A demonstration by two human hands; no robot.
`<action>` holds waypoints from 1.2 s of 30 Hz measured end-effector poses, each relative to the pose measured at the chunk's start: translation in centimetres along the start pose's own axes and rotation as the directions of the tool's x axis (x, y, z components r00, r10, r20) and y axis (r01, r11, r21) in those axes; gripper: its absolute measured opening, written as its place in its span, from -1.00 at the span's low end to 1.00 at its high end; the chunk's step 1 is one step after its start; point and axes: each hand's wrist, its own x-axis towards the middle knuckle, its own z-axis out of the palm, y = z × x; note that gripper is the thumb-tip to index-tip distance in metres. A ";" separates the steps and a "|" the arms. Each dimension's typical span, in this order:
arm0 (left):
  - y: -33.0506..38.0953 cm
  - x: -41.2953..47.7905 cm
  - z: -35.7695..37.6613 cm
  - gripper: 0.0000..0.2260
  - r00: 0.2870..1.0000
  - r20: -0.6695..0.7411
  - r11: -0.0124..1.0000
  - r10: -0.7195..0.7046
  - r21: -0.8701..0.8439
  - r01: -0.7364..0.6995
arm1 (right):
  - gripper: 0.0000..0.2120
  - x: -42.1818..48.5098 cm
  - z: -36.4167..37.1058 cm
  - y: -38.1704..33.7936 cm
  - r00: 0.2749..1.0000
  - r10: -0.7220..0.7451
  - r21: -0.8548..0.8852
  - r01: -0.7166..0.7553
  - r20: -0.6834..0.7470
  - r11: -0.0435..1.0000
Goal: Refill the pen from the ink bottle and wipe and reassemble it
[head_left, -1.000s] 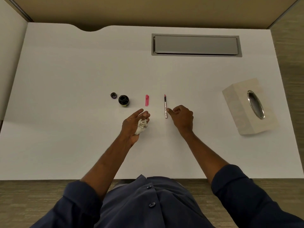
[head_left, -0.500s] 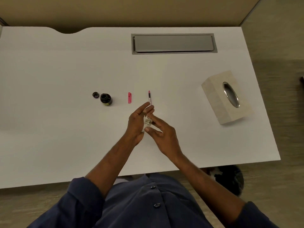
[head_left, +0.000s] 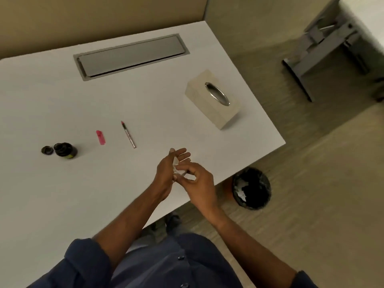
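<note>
Pen untouched — tissue in R fingers

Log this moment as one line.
right hand pinches tissue against left hand | pen, pink piece on desk, apart | bottle uncapped, lid beside

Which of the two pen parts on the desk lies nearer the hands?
The long thin pen body, not the short pink cap on its left.

One ink bottle, one bottle cap, one pink pen cap, one pen, one crumpled tissue, one tissue box, one waste bin.
</note>
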 end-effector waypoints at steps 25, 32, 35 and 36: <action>-22.8 10.0 27.7 -0.44 0.729 0.636 -0.153 -0.252 0.718 -0.679 | -0.77 -4.1 -30.0 28.9 0.675 0.450 0.144 -0.460 -0.584 0.876; -28.9 17.1 31.2 -0.48 0.709 0.612 -0.390 -0.351 0.593 -0.705 | -0.75 -0.4 -33.6 37.9 0.579 0.632 0.312 -0.561 -0.514 0.767; -30.6 19.6 32.7 -0.45 0.720 0.593 -0.409 -0.362 0.593 -0.694 | -0.61 0.9 -34.3 42.0 0.624 0.601 0.169 -0.610 -0.499 0.774; -31.3 20.3 33.1 -0.44 0.723 0.579 -0.422 -0.377 0.587 -0.691 | -0.57 1.3 -34.4 43.4 0.647 0.586 0.130 -0.610 -0.487 0.781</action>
